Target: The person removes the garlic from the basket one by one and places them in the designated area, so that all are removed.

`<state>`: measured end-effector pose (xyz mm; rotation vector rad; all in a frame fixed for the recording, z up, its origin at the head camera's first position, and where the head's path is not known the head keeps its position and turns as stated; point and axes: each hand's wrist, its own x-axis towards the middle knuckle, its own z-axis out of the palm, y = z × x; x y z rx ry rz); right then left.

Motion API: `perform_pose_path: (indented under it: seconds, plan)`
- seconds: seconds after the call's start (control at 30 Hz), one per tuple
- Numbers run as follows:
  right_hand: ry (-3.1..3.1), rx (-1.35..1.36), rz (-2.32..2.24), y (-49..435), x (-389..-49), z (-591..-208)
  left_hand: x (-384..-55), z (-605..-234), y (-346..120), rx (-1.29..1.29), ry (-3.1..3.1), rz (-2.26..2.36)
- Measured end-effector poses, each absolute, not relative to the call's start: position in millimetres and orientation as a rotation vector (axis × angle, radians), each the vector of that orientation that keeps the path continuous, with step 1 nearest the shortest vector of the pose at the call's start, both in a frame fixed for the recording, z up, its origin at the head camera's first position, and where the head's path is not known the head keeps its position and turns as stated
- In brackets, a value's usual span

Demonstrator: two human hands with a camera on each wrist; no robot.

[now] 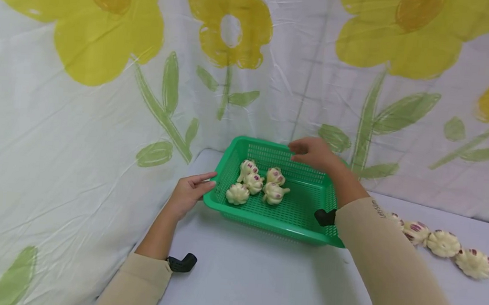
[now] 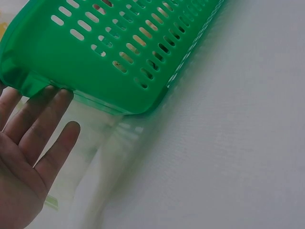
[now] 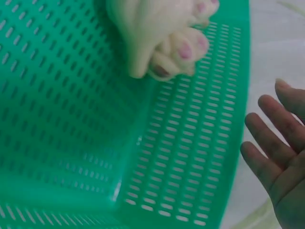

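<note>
Flowered cloth [image 1: 283, 93], garlic [image 1: 253, 184] in green basket [image 1: 264, 224], left hand [image 1: 187, 194] straight-fingered, seemingly touching it, right hand [image 1: 315, 153] loose-fingered

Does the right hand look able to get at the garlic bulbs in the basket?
Probably yes: the right hand is empty, near the open green basket, and nothing covers the garlic bulbs inside.
</note>
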<state>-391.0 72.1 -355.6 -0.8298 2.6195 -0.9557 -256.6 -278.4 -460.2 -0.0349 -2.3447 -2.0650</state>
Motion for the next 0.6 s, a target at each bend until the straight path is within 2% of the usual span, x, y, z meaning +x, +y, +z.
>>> perform_pose_path:
  seconds: [0.33, 0.6]
  plan:
    - [2.455, -0.891, -0.821, 44.6, -386.5, -373.1, -257.9, -460.8, -278.2, -0.043, -2.351, -2.063]
    - [2.415, -0.655, -0.435, 25.7, -376.6, -374.5, -257.5, -459.7, -278.2, -0.045, -2.34, -2.074]
